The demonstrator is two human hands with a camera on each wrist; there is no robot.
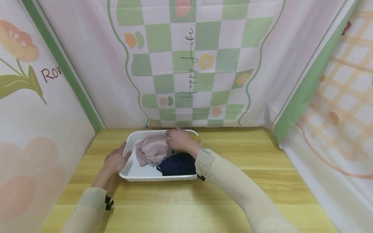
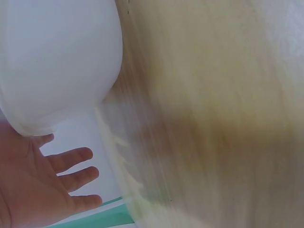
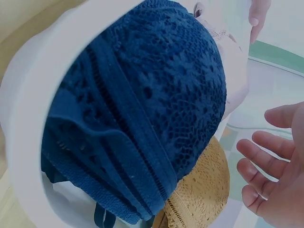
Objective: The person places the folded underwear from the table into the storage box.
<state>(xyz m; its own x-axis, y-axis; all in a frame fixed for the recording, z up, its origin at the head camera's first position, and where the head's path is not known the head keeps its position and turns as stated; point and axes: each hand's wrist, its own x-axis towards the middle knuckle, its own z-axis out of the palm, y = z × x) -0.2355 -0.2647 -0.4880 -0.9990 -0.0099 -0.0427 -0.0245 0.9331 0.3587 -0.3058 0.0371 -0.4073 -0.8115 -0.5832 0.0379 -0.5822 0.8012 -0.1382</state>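
Observation:
A white plastic basin holds several bras. At its left lies a pale pink bra; a navy lace bra is in front on the right, and a mustard-yellow lace bra is partly covered behind it. My left hand is at the basin's left end, thumb by the rim; in the left wrist view its fingers are spread and straight beside the outer wall. My right hand is over the back of the basin, near the pink and yellow bras. Its fingers are loosely bent with nothing between them.
The basin stands on a wood-grain table near its back edge. Behind hangs a green-and-white checked curtain, with printed cloth at left and right. A black band is on the left wrist.

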